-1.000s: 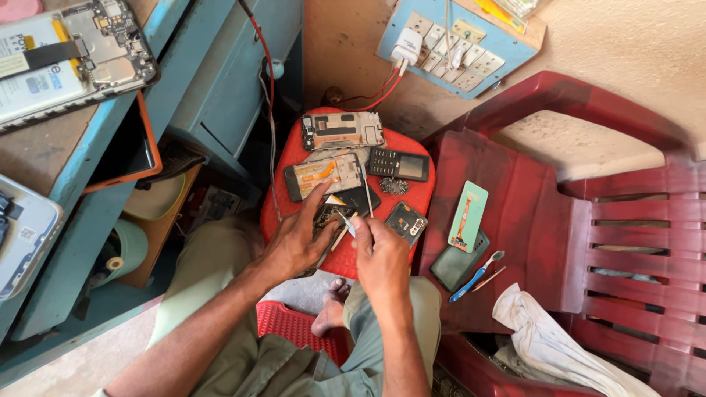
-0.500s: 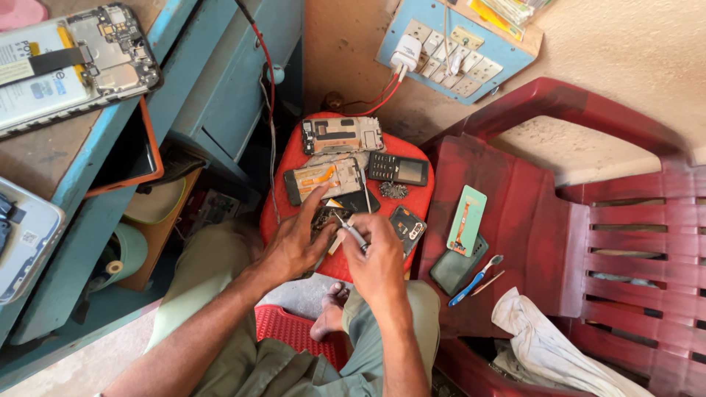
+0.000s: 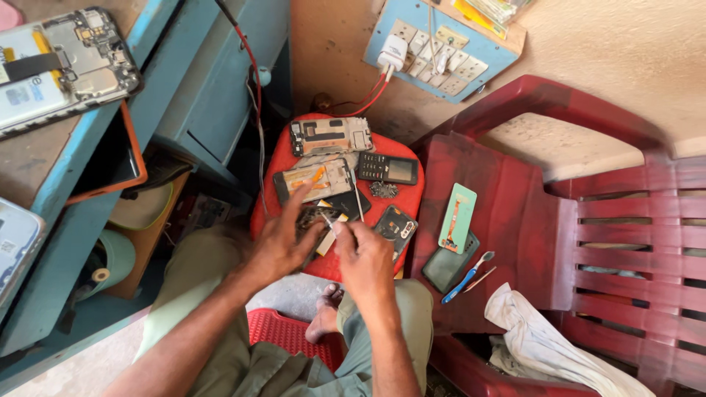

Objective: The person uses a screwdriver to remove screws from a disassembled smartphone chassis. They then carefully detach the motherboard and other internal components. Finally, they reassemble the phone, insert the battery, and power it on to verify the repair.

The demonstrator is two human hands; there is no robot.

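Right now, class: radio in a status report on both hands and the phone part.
Left hand steadies opened phone part. Right hand pinches thin tool. Loose phones crowd red stool.

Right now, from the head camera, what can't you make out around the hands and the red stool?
- Part under the left hand: mostly covered by its fingers, blurred.
- Thin tool in the right hand: tip too small and blurred to identify.
- Red stool: near edge hidden by both hands.
- Opened phone on the blue bench: cut off by the left edge.

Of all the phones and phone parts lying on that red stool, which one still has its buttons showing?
The dark keypad phone near the stool's right edge. It shows a keypad and small screen; the opened frame and the panel with orange strips show only bare insides.
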